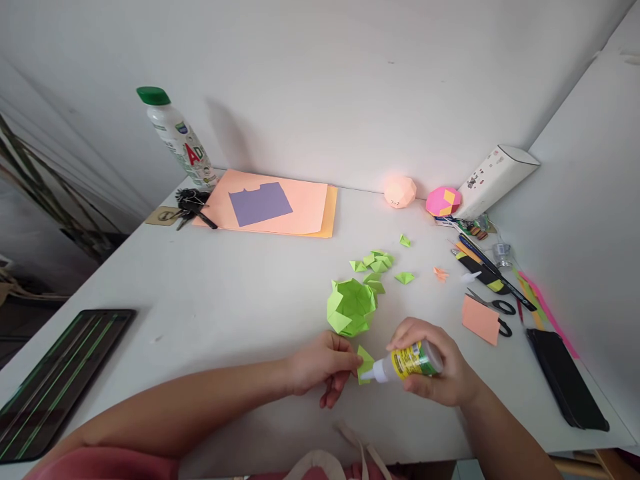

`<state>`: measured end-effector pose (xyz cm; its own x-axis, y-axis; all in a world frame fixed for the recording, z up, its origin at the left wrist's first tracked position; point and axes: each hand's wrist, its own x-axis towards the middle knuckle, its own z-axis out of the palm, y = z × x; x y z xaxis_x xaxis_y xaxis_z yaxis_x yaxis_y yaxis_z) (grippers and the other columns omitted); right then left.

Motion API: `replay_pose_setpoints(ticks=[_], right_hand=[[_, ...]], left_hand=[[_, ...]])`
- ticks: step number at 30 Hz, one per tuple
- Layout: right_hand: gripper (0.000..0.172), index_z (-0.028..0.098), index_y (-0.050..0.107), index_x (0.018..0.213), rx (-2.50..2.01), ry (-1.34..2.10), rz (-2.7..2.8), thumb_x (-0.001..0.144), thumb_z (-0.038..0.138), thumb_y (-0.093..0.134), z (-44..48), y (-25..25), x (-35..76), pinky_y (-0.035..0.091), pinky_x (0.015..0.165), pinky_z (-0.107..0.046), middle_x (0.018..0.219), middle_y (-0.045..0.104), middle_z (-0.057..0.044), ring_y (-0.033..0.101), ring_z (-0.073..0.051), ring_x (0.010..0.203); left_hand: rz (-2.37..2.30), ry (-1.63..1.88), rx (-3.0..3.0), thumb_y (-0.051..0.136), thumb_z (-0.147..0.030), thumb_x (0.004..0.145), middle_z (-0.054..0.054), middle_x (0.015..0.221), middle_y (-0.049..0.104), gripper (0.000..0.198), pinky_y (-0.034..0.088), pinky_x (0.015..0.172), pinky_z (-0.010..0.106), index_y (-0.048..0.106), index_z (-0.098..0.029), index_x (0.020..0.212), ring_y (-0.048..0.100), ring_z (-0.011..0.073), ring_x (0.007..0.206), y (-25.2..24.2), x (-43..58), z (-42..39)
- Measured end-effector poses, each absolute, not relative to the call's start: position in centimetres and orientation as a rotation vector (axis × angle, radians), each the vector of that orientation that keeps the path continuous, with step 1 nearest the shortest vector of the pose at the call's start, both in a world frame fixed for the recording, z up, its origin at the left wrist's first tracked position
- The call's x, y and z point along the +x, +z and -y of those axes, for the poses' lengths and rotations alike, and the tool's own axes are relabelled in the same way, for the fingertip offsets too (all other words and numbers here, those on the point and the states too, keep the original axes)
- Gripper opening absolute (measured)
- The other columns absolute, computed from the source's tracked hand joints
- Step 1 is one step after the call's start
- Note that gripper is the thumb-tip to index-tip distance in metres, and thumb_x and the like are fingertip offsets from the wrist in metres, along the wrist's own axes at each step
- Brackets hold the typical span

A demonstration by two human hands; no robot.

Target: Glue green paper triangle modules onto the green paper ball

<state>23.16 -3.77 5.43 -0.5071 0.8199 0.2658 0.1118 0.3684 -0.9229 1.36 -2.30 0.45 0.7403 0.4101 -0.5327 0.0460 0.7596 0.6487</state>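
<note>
We take the open green paper shell (341, 312) as the centre of our clock. At about half past five, just below it, lies the folded green piece (365, 353), pinched at its left edge between our left hand (320, 367)'s thumb and fingers. Our right hand (447, 373), at four o'clock, wraps around what looks like a glue bottle (409, 361), tipped so its nozzle points left onto the piece. The step in hand seems to be gluing this piece; the nozzle appears to touch it, though at this size we cannot tell whether any glue is out. The next move, we judge, calls for a light squeeze and a still pinch.

For room, the white table (225, 287) lies widest and bare at nine o'clock, as far as the tablet (65, 380). Loose green pieces (379, 261) crowd one o'clock, close to the shell's rim; scissors (501, 307) limit us at three. The table's near edge runs along six, under our forearms.
</note>
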Motion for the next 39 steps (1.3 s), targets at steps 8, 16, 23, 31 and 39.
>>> replay_pose_setpoints(ticks=[8,16,23,31,39], right_hand=[[0.029,0.022,0.058,0.097,-0.823,1.349,1.801,0.076,0.038,0.071,3.3,5.0,23.0,0.046,0.064,-0.032,0.085,0.060,-0.006,0.059,-0.021,0.078],[0.032,0.020,0.059,0.093,-0.793,1.631,1.547,0.074,0.043,0.071,2.6,4.1,23.6,0.045,0.056,-0.027,0.086,0.063,-0.006,0.058,-0.017,0.072],[0.038,0.021,0.057,0.081,-0.961,1.719,0.923,0.079,0.059,0.056,1.0,2.9,23.7,0.038,0.042,-0.023,0.069,0.063,-0.001,0.048,-0.011,0.047],[0.035,0.020,0.058,0.069,-1.084,1.730,0.588,0.077,0.053,0.062,0.8,2.0,22.9,0.048,0.062,-0.031,0.062,0.061,0.000,0.058,-0.018,0.064],[0.031,0.019,0.061,0.074,-0.993,1.885,0.550,0.082,0.049,0.060,1.3,2.5,22.4,0.051,0.077,-0.041,0.077,0.069,-0.006,0.065,-0.023,0.081]], left_hand=[[-0.705,0.213,0.697,0.067,-0.040,0.065,-0.006,0.031,0.048,0.031,0.032,0.021,0.018,0.051,-0.016,0.054,0.044,0.0108,0.021,0.2,1.2,2.3],[-0.655,0.249,0.700,0.071,-0.046,0.062,-0.005,0.033,0.050,0.036,0.034,0.023,0.019,0.052,-0.016,0.055,0.047,0.0112,0.024,-0.1,1.3,2.1],[-0.454,0.247,0.858,0.072,-0.050,0.066,-0.005,0.036,0.045,0.042,0.033,0.034,0.021,0.052,-0.016,0.052,0.049,0.0095,0.033,1.6,-0.2,2.5],[-0.977,1.229,0.517,0.069,-0.031,0.072,-0.003,0.060,0.061,0.022,0.045,0.065,0.020,0.058,-0.017,0.059,0.054,0.0082,0.060,2.2,-1.1,-1.4],[-0.788,0.980,0.447,0.065,-0.034,0.073,0.011,0.099,0.070,0.021,0.041,0.099,0.040,0.066,-0.014,0.076,0.057,0.0274,0.111,0.9,0.5,-1.3]])
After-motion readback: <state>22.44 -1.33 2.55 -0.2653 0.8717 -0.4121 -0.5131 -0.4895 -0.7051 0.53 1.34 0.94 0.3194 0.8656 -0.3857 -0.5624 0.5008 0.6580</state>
